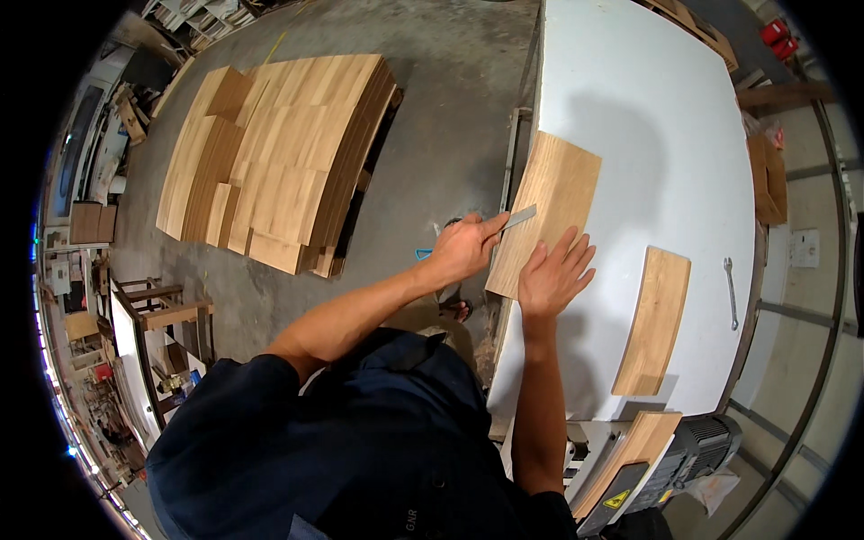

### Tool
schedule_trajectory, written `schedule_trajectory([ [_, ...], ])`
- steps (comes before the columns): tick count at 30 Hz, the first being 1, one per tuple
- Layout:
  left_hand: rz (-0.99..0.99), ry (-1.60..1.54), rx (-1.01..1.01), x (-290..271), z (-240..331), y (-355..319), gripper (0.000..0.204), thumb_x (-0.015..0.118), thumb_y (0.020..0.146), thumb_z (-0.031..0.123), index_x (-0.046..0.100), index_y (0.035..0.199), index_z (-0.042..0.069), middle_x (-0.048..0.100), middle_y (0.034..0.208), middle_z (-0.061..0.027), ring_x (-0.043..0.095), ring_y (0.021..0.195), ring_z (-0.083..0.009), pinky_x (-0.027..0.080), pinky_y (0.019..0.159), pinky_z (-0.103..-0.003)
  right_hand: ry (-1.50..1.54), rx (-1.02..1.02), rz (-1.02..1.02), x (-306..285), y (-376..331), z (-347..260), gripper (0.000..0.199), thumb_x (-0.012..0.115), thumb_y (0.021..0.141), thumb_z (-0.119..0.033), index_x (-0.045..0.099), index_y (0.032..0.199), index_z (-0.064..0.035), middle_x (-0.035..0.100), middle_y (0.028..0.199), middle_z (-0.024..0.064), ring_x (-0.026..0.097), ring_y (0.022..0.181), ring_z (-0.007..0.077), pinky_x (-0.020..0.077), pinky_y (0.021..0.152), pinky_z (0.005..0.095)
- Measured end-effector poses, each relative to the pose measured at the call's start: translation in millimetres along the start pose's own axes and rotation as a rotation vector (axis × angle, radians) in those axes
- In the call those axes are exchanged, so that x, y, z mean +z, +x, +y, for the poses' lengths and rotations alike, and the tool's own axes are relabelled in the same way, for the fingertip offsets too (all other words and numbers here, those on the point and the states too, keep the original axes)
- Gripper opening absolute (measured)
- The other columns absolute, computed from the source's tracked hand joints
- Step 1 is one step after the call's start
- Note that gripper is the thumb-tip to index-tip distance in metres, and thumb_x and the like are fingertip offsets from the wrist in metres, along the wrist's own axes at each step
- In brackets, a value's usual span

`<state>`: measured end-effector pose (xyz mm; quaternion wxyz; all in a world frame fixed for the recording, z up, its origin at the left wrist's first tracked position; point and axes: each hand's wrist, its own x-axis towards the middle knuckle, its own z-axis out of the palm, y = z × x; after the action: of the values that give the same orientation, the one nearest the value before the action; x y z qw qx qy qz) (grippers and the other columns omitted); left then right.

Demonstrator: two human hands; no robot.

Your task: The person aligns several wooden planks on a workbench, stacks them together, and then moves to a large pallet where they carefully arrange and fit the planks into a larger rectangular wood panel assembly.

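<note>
1. Left hand (463,247), centre of frame, closed around a thin flat metal blade (520,217), likely a ruler or scraper; the blade tip lies across the left edge of the wooden board (547,211), apparently to mark or check that edge.
2. Right hand (553,274) lies flat with fingers spread on the lower end of the same board, holding nothing; looks like it pins the board so it won't slide under the blade.
3. Wooden board sits on the white counter (666,126), centre-right of frame, its lower left corner hanging over the counter edge near the person.
4. Second board (655,319) lies apart to the lower right on the counter, untouched; a third plank (634,450) rests at the bottom right by a grey motor (697,450).
5. A wrench (731,292) lies near the right edge of the counter.
6. Stack of boards (270,153) on the concrete floor, upper left, well apart from both hands.
</note>
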<state>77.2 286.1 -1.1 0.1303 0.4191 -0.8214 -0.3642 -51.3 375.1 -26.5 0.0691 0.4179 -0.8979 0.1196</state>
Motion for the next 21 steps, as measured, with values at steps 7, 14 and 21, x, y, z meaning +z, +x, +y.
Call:
schedule_trajectory([
  [7, -0.031, -0.01, 0.019, -6.5, -4.7, 31.7, 0.039, 0.052, 0.087, 0.017, 0.053, 0.126, 0.014, 0.059, 0.09, -0.0248, 0.058, 0.08, -0.0431, 0.048, 0.072, -0.049, 0.021, -0.023, 0.005, -4.1, 0.1, 0.1, 0.056, 0.05, 0.089, -0.03, 0.039, 0.135, 0.0005, 0.039, 0.136, 0.026, 0.034, 0.127, 0.0437, 0.0271, 0.1, 0.0583],
  [14, 0.0, 0.016, 0.031, -9.4, -4.8, 63.5, 0.039, 0.055, 0.087, 0.017, 0.056, 0.125, 0.015, 0.058, 0.087, -0.0207, 0.058, 0.078, -0.0389, 0.047, 0.07, -0.045, 0.031, -0.008, -0.061, -5.7, 2.2, 0.9, 0.057, 0.05, 0.089, -0.03, 0.037, 0.135, 0.0009, 0.035, 0.138, 0.0262, 0.031, 0.129, 0.0435, 0.0251, 0.101, 0.0588],
  [21, -0.023, 0.013, 0.005, -11.3, -8.2, 95.3, 0.039, 0.054, 0.087, 0.019, 0.054, 0.126, 0.018, 0.059, 0.092, -0.0213, 0.058, 0.084, -0.0402, 0.047, 0.074, -0.046, 0.04, 0.022, -0.119, -1.0, 1.2, 2.9, 0.06, 0.048, 0.09, -0.031, 0.032, 0.139, -0.0015, 0.031, 0.141, 0.0247, 0.026, 0.132, 0.0433, 0.0202, 0.105, 0.0596],
])
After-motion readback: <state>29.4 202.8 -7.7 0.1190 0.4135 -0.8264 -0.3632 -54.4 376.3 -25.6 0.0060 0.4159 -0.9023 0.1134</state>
